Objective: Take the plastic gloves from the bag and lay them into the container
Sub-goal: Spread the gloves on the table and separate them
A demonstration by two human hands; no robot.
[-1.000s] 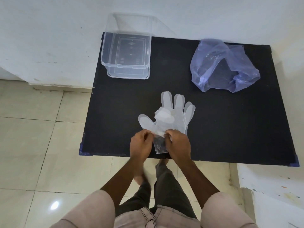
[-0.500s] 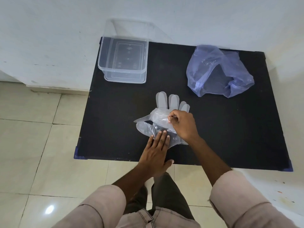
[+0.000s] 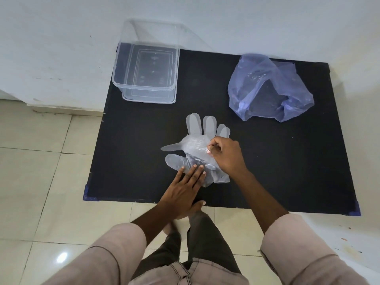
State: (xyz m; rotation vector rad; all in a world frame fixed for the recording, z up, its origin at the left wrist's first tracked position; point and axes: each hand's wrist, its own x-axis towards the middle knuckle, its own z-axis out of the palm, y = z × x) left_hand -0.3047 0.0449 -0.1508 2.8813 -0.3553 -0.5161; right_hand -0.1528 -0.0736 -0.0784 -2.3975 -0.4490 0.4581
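Clear plastic gloves (image 3: 194, 128) lie stacked near the middle of the black table (image 3: 267, 171), fingers pointing away from me. My left hand (image 3: 185, 188) rests flat on their cuff end, fingers spread and pressing down. My right hand (image 3: 228, 155) pinches the crumpled top glove (image 3: 193, 146) and lifts it off the stack. A clear rectangular container (image 3: 147, 87) stands at the table's far left corner with nothing in it. The bluish plastic bag (image 3: 267, 87) lies crumpled at the far right.
A white wall runs behind the table and along its right side. Beige floor tiles (image 3: 41, 171) lie to the left and in front. My legs and feet are under the table's near edge.
Both hands left the small packet at the cuffs. My left hand went flat onto the cuffs; my right hand reached forward, pinched the top glove and raised it slightly.
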